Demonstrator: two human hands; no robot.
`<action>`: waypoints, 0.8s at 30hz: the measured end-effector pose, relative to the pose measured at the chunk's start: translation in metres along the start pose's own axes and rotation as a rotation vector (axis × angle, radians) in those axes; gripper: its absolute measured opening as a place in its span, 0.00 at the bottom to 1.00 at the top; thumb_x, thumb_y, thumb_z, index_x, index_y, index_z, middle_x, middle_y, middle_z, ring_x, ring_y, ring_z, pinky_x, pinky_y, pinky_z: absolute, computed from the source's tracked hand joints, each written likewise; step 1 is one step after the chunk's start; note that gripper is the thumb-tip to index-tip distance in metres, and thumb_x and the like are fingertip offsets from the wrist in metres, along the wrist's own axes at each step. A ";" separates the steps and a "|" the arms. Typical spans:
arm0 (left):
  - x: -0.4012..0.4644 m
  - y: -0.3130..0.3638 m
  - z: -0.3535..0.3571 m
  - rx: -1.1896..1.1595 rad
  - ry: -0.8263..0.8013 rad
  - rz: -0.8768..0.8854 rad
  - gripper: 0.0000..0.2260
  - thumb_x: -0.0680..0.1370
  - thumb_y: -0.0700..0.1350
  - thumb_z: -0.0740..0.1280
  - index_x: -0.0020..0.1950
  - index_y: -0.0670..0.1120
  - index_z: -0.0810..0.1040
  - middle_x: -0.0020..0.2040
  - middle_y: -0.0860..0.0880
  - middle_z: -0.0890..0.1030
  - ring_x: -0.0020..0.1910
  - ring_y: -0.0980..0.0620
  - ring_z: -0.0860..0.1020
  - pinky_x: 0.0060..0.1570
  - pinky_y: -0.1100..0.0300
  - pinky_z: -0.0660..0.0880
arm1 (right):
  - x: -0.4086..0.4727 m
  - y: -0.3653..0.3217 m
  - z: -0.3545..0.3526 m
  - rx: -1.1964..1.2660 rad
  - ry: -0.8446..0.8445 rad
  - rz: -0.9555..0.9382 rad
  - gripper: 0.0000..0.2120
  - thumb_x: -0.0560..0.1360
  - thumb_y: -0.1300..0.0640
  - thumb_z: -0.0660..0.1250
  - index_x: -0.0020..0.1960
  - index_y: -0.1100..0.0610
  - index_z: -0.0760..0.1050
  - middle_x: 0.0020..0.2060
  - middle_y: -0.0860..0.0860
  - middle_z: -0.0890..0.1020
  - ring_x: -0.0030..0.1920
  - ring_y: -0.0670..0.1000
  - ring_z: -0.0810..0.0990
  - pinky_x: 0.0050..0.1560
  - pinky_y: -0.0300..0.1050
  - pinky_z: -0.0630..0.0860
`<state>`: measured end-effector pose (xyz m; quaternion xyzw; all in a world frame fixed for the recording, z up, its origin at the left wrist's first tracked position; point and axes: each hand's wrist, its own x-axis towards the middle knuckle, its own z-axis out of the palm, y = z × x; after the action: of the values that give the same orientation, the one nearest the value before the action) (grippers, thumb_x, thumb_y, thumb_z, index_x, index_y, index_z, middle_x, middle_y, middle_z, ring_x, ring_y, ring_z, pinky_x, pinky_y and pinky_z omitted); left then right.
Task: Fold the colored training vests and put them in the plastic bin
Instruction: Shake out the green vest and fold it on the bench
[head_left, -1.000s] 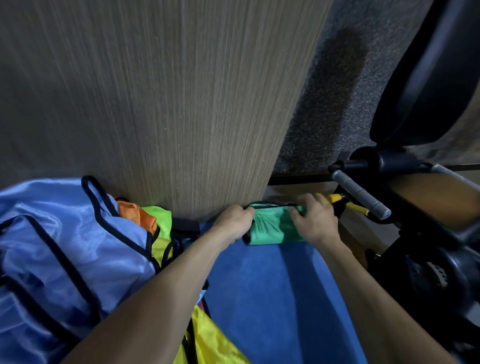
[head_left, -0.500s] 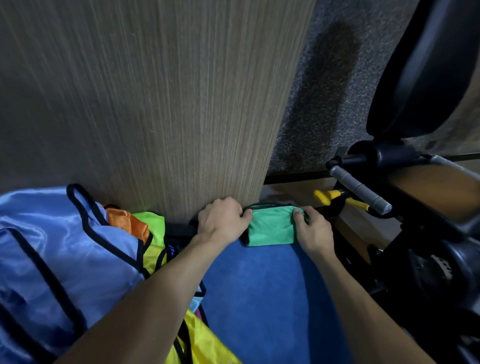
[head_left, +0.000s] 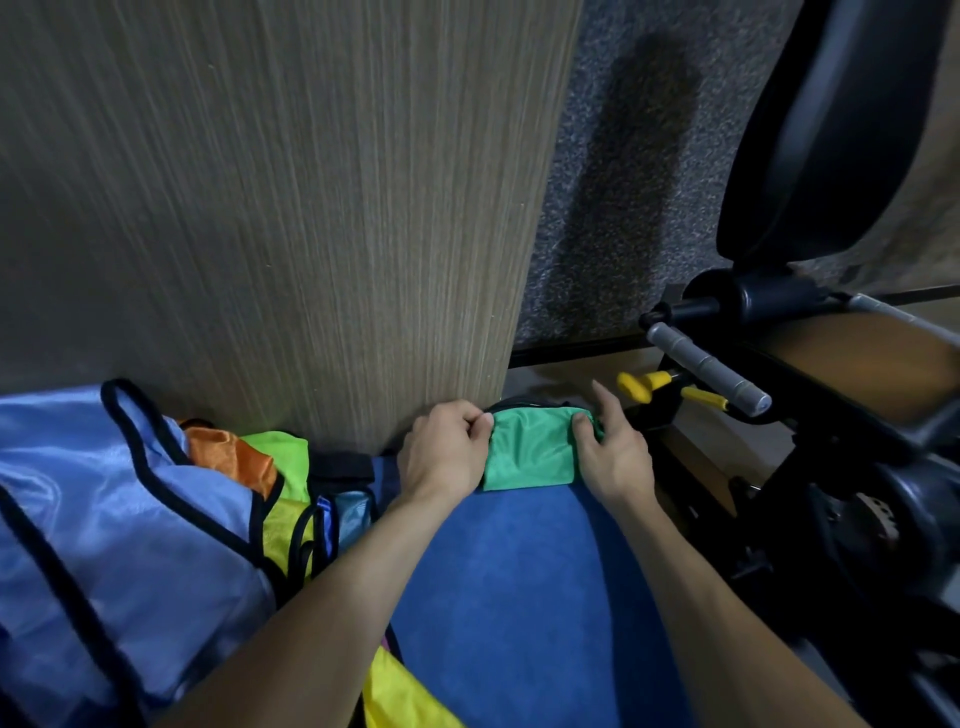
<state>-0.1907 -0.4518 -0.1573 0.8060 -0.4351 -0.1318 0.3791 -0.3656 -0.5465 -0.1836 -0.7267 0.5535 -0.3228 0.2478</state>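
A small folded green vest (head_left: 530, 449) lies at the far edge of a blue padded surface (head_left: 519, 582), against the foot of a wood-grain panel. My left hand (head_left: 444, 449) pinches its left end with curled fingers. My right hand (head_left: 613, 452) holds its right end, fingers curled over the edge and one finger raised. A heap of loose vests lies to the left: light blue with black trim (head_left: 104, 519), orange (head_left: 234, 452), lime green (head_left: 283, 452) and yellow (head_left: 400, 696). No plastic bin is in view.
The wood-grain panel (head_left: 291, 208) rises straight ahead. Grey carpet (head_left: 623, 182) lies to its right. Black exercise equipment (head_left: 810, 415) with a grey handle (head_left: 706, 374) and yellow knobs (head_left: 641, 384) stands close on the right.
The green vest has gone from a loose roll held up between my hands to a flat compact fold on the blue surface. My right hand has slid back from the yellow knob.
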 end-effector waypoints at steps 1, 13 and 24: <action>-0.001 0.001 -0.001 0.062 0.001 0.017 0.10 0.81 0.56 0.64 0.46 0.54 0.82 0.43 0.53 0.85 0.46 0.45 0.82 0.47 0.50 0.80 | 0.002 0.001 0.001 -0.016 -0.020 -0.016 0.23 0.81 0.41 0.54 0.75 0.41 0.66 0.68 0.50 0.78 0.68 0.60 0.74 0.66 0.60 0.72; -0.003 0.009 -0.006 0.450 -0.103 0.149 0.20 0.87 0.52 0.50 0.52 0.44 0.78 0.56 0.42 0.83 0.53 0.39 0.80 0.45 0.52 0.68 | 0.028 -0.001 -0.003 -0.068 -0.078 -0.004 0.12 0.83 0.44 0.58 0.43 0.45 0.72 0.52 0.52 0.78 0.55 0.60 0.77 0.56 0.60 0.75; -0.007 0.032 -0.014 0.440 -0.063 0.721 0.15 0.86 0.50 0.54 0.62 0.48 0.77 0.62 0.50 0.77 0.61 0.47 0.74 0.57 0.46 0.76 | 0.018 -0.003 0.003 -0.078 0.087 -0.045 0.12 0.82 0.47 0.62 0.42 0.51 0.74 0.46 0.56 0.83 0.49 0.62 0.80 0.46 0.53 0.74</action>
<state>-0.2065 -0.4503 -0.1257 0.6597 -0.7181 0.0808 0.2063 -0.3581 -0.5630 -0.1802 -0.7332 0.5595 -0.3379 0.1877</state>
